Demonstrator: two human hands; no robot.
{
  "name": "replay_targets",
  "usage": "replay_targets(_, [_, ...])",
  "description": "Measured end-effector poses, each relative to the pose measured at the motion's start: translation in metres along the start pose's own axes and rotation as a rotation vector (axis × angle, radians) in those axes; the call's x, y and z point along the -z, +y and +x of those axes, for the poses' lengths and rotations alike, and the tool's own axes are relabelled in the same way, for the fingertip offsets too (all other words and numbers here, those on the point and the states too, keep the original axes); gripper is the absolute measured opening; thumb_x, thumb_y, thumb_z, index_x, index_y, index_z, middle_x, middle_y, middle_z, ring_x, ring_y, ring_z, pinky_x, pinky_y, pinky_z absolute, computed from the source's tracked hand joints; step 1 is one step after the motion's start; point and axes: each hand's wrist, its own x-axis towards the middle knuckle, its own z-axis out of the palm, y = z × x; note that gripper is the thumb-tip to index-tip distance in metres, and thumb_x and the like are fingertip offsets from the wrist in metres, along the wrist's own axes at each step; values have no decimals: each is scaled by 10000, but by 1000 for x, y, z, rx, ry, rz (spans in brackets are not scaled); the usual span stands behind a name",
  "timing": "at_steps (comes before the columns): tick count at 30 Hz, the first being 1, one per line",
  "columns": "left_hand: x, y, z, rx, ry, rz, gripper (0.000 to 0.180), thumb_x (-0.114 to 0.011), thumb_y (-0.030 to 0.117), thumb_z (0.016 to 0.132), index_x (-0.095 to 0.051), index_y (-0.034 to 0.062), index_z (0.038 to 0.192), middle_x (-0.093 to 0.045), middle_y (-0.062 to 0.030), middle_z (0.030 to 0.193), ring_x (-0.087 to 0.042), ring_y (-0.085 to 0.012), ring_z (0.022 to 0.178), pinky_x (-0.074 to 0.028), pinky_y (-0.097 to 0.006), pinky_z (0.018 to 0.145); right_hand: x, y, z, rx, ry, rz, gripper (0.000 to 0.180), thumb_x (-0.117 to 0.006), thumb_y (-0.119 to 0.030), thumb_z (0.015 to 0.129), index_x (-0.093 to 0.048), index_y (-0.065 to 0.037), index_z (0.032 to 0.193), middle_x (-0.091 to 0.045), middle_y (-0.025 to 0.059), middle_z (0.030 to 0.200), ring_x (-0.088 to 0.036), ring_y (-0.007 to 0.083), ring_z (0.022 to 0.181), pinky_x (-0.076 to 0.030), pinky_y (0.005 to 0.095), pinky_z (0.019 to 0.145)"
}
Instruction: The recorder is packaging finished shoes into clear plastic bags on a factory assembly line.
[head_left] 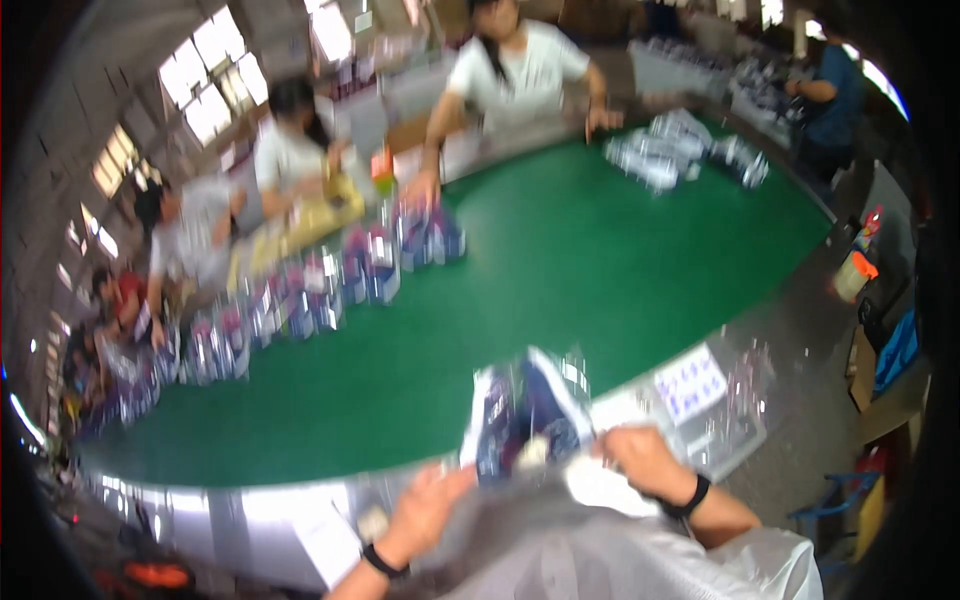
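Observation:
The picture is blurred by motion. My left hand (425, 510) and my right hand (645, 460) both grip a blue and white clear-wrapped package (525, 410) held up over the near edge of the green belt (560, 270). A wristband sits on each of my wrists. A white sheet or bag (600, 490) lies under my right hand, and grey plastic film (560, 550) bunches below both hands.
A row of similar blue and white packages (330, 290) stands along the belt's far left side. More packages (680, 145) are heaped at the far right. Several people sit or stand across the belt, one in a white shirt (515, 70). A printed sheet (690, 385) lies at right.

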Motion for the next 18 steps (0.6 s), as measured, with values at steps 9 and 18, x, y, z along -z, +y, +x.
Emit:
replay_targets(9, [-20, -11, 42, 568, 394, -875, 347, -358, 207, 970, -579, -33, 1089, -635, -117, 977, -609, -152, 809, -475, -276, 714, -19, 25, 25, -516, 206, 403, 354, -477, -278, 939, -579, 0, 745, -587, 36, 633, -503, 70, 540, -403, 220, 506])
replay_targets(18, [-43, -29, 43, 817, 389, -941, 258, -507, 218, 904, -642, -2, 892, -587, -8, 704, -499, -75, 605, -399, -216, 551, -36, 47, 13, -672, 313, 524, 264, -509, -165, 897, -546, -18, 680, -541, 9, 600, -484, 59, 537, -391, 213, 496])
